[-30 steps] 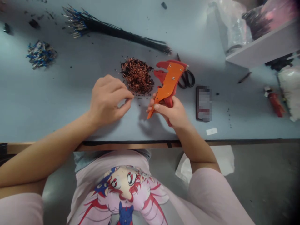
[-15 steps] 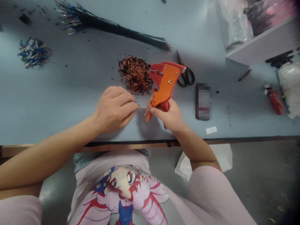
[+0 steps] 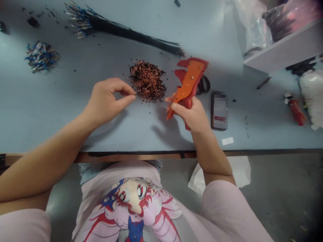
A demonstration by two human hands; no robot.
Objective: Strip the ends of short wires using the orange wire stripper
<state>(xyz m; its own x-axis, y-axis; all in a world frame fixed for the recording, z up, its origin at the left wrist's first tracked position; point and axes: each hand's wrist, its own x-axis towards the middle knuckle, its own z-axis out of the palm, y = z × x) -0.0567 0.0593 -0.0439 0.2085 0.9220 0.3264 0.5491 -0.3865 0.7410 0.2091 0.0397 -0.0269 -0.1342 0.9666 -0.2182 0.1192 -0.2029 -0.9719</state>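
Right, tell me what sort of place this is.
Probably a wire-harness workbench in a small workshop: it has a bundle of black terminated wires, a heap of copper wire offcuts, and an orange wire stripper.

Whatever the left fingers (image 3: 128,98) pinch is too small to tell. Beyond the right fingers (image 3: 179,108), the scissors (image 3: 205,84) lie partly hidden behind the orange wire stripper (image 3: 189,79), and a phone (image 3: 219,111) is pixelated.

**No readable text**

Nothing legible in view. Orange wire stripper (image 3: 189,78): no visible lettering, rivets only. Pixelated dark obj (image 3: 219,111) on desk (image 3: 75,129): blurred out, unreadable. Sm. white label (image 3: 227,141): nothing legible. Red tube (image 3: 296,113): any marks too small to read.
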